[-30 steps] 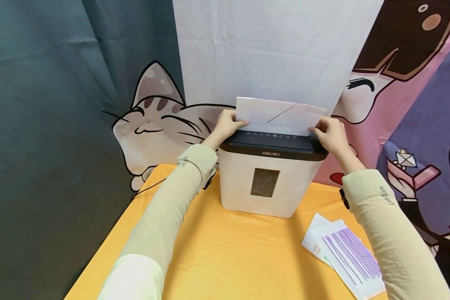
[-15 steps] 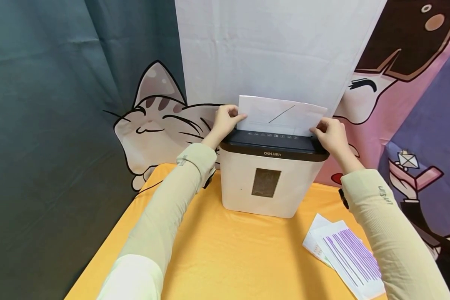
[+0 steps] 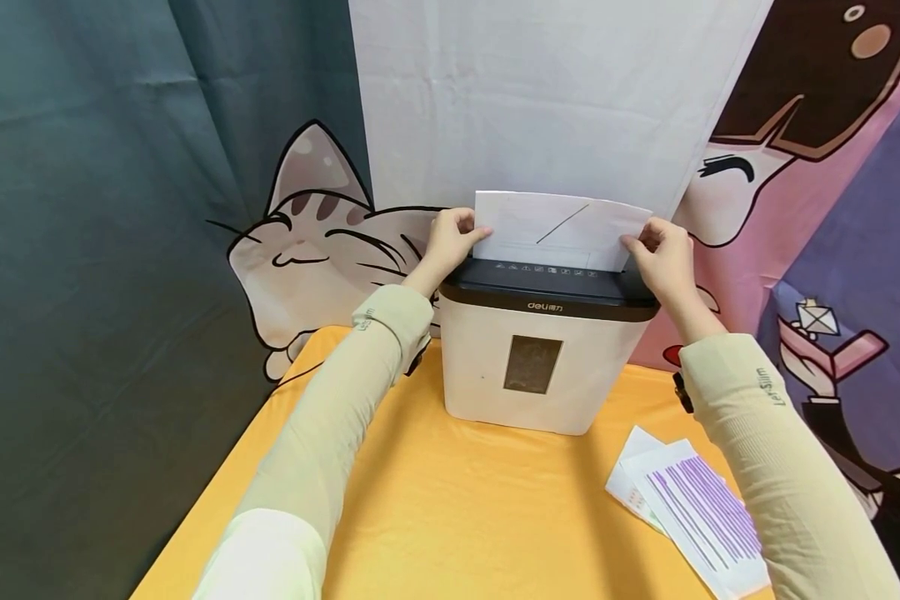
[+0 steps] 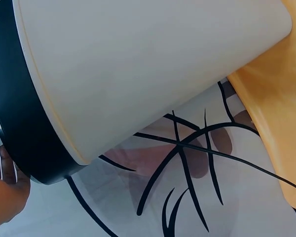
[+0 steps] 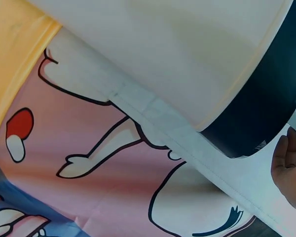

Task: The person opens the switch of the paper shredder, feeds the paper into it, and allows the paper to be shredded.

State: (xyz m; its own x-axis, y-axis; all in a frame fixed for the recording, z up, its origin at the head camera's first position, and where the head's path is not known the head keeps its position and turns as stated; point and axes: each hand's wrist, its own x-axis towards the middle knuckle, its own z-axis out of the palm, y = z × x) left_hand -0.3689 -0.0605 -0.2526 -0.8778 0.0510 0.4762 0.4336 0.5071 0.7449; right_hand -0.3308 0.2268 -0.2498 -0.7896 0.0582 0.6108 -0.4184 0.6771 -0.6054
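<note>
A white sheet of paper [image 3: 525,221] with one slanted dark line stands upright at the top of a paper shredder [image 3: 471,367], its lower edge at the slot of the black lid. My left hand [image 3: 450,242] pinches the sheet's left edge between thumb and fingers. On the opposite edge, my right hand [image 3: 663,258] pinches the paper in the same way. In the left wrist view, the left hand [image 4: 7,190] shows beside the black lid [image 4: 19,108]. The right wrist view catches the right hand [image 5: 290,168] at the lid's other end, partly cut off.
Several loose papers [image 3: 701,508], the top one with purple stripes, lie on the yellow tablecloth [image 3: 450,517] right of the shredder. A printed cloth backdrop [image 3: 555,92] hangs close behind it. A dark grey-green curtain [image 3: 105,250] is on the left.
My left hand has moved slightly up along the sheet's left edge. My right hand has risen a little along the right edge. The shredder stays in place.
</note>
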